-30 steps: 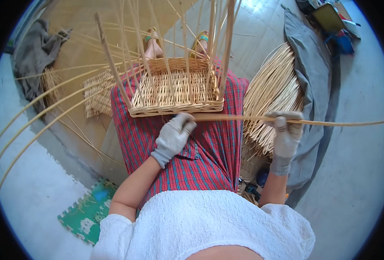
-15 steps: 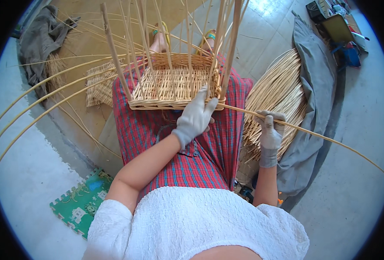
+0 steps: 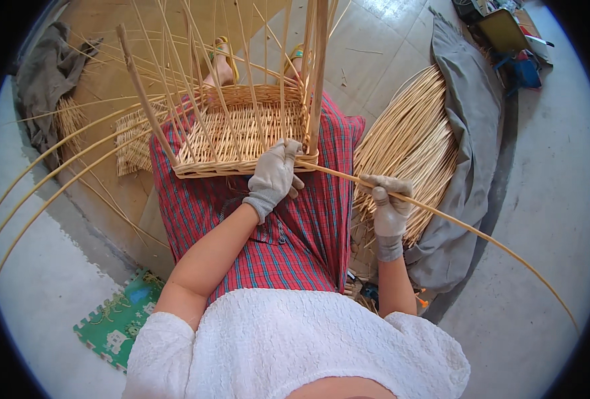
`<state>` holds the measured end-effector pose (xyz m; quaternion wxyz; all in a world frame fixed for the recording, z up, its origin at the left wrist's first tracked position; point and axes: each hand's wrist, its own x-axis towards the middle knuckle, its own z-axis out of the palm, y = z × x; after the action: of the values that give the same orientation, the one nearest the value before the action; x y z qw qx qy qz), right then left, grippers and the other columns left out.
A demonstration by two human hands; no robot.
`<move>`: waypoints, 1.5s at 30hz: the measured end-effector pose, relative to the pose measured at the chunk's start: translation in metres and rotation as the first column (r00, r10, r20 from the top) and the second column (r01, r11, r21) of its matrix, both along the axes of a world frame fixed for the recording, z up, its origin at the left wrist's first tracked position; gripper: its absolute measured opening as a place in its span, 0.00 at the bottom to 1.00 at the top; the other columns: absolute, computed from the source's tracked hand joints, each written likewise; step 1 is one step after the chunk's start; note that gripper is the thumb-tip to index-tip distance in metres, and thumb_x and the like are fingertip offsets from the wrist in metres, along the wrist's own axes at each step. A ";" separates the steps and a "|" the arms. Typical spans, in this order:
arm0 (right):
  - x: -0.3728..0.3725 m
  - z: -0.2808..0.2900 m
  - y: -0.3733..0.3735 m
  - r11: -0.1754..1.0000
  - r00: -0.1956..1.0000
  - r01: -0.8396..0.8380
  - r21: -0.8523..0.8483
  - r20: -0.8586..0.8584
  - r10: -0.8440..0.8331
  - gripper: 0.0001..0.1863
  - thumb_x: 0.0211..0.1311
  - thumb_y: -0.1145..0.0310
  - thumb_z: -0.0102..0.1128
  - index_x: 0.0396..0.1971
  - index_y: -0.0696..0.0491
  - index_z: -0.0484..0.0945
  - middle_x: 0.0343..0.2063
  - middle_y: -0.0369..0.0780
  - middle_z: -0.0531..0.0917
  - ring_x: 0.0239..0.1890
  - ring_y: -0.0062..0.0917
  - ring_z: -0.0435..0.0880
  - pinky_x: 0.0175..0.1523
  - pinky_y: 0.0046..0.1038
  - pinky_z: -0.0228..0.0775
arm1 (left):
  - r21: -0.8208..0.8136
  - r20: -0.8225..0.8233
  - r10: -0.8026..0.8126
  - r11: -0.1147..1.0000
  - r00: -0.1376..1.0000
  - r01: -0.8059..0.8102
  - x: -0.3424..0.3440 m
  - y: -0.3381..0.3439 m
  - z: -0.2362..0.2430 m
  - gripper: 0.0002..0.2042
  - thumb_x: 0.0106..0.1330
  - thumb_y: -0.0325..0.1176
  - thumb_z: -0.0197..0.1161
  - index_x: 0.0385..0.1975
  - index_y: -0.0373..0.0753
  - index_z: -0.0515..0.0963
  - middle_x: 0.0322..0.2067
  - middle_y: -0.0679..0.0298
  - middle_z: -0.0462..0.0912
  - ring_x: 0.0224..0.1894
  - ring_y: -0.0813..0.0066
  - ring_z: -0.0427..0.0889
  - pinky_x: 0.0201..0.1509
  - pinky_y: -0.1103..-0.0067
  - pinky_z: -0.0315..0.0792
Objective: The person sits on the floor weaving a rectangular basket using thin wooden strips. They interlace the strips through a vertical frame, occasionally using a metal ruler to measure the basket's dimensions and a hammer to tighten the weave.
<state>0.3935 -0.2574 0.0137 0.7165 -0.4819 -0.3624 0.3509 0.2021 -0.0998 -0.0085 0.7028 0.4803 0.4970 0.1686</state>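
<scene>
A partly woven wicker basket [image 3: 228, 130] with long upright stakes [image 3: 135, 86] rests on my lap, over red checked cloth [image 3: 275, 272]. My left hand [image 3: 273, 178], in a pale grey glove, grips its near rim close to the right corner, thumb over the weave, some fingers hidden beneath. My right hand [image 3: 389, 207], gloved too, is closed on a long pale cane [image 3: 474, 231], which runs from that corner down to the lower right.
A cane bundle [image 3: 401, 139] lies right beside grey fabric [image 3: 468, 133]. At left are loose canes [image 3: 48, 153], a woven panel [image 3: 132, 146], grey fabric [image 3: 48, 73] and a green foam mat [image 3: 108, 316]. Assorted items [image 3: 508, 40] sit at upper right; my sandalled feet [image 3: 223, 70] show beyond the basket.
My left hand has moved up onto the basket's near rim. The cane, level below the basket earlier, now slants down rightward from the corner, and my right hand sits lower and farther left.
</scene>
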 end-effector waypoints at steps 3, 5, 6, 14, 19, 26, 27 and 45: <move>0.004 -0.004 0.007 0.995 0.999 0.048 -0.093 -0.021 -0.050 0.07 0.71 0.78 0.61 0.43 0.54 0.73 0.42 0.47 0.87 0.49 0.38 0.89 0.53 0.39 0.88 | 0.039 -0.009 -0.044 0.998 0.999 0.044 0.000 -0.001 -0.001 0.19 0.83 0.46 0.46 0.53 0.36 0.74 0.35 0.58 0.86 0.17 0.69 0.85 0.12 0.78 0.76; 0.013 -0.011 0.017 0.978 0.989 0.101 -0.183 -0.092 -0.119 0.06 0.72 0.76 0.60 0.43 0.55 0.73 0.41 0.47 0.86 0.49 0.38 0.88 0.52 0.39 0.88 | 0.062 -0.014 -0.085 0.994 0.996 0.086 -0.003 0.002 0.000 0.19 0.83 0.46 0.46 0.53 0.36 0.74 0.35 0.58 0.86 0.16 0.70 0.84 0.11 0.78 0.74; 0.017 -0.020 0.018 0.970 0.977 0.122 -0.209 -0.148 -0.155 0.06 0.73 0.74 0.59 0.43 0.55 0.72 0.41 0.47 0.85 0.48 0.38 0.88 0.51 0.38 0.89 | 0.049 -0.010 -0.099 0.994 0.995 0.100 -0.004 0.003 -0.001 0.19 0.83 0.46 0.46 0.53 0.36 0.75 0.37 0.58 0.86 0.15 0.71 0.83 0.11 0.79 0.74; 0.012 -0.013 -0.008 0.978 0.989 0.129 -0.161 -0.047 -0.139 0.09 0.71 0.69 0.65 0.45 0.52 0.75 0.42 0.43 0.86 0.49 0.36 0.88 0.47 0.31 0.88 | 0.204 0.052 0.175 0.962 0.983 -0.183 0.019 -0.036 0.006 0.28 0.79 0.41 0.55 0.72 0.36 0.57 0.61 0.43 0.75 0.36 0.53 0.88 0.35 0.66 0.82; 0.022 -0.009 0.005 0.993 0.999 0.036 -0.113 0.006 -0.035 0.09 0.70 0.70 0.65 0.46 0.51 0.75 0.43 0.42 0.86 0.49 0.35 0.88 0.48 0.30 0.88 | 0.205 -0.036 0.038 0.978 0.999 -0.030 0.008 -0.015 0.007 0.32 0.79 0.44 0.56 0.76 0.40 0.54 0.40 0.56 0.83 0.25 0.69 0.82 0.24 0.77 0.76; 0.065 -0.055 0.053 0.989 0.976 -0.054 -0.140 -0.217 0.022 0.07 0.73 0.76 0.57 0.48 0.54 0.73 0.49 0.47 0.84 0.51 0.38 0.87 0.55 0.40 0.85 | -0.054 0.138 -0.185 0.979 0.973 0.194 -0.014 0.013 0.005 0.12 0.78 0.36 0.58 0.52 0.34 0.75 0.33 0.61 0.83 0.16 0.77 0.80 0.15 0.81 0.75; 0.069 -0.053 0.069 0.982 0.952 -0.120 -0.146 -0.297 0.073 0.08 0.73 0.76 0.57 0.49 0.55 0.73 0.51 0.47 0.84 0.53 0.39 0.86 0.59 0.43 0.83 | -0.035 0.136 -0.178 0.982 0.975 0.184 -0.014 0.010 0.004 0.12 0.78 0.35 0.58 0.51 0.33 0.75 0.34 0.61 0.83 0.16 0.78 0.80 0.15 0.81 0.75; 0.075 0.005 0.182 0.957 0.977 -0.200 -0.208 0.034 0.211 0.28 0.59 0.78 0.69 0.62 0.57 0.76 0.50 0.41 0.84 0.53 0.27 0.82 0.59 0.30 0.76 | -0.005 0.001 0.015 1.000 1.000 -0.015 0.002 0.007 0.017 0.12 0.78 0.39 0.59 0.41 0.36 0.79 0.23 0.67 0.79 0.12 0.84 0.74 0.11 0.83 0.69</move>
<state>0.4688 -0.0754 0.0188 0.6125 -0.5221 -0.3925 0.4451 0.2040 -0.0925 0.0080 0.7029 0.4746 0.5008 0.1728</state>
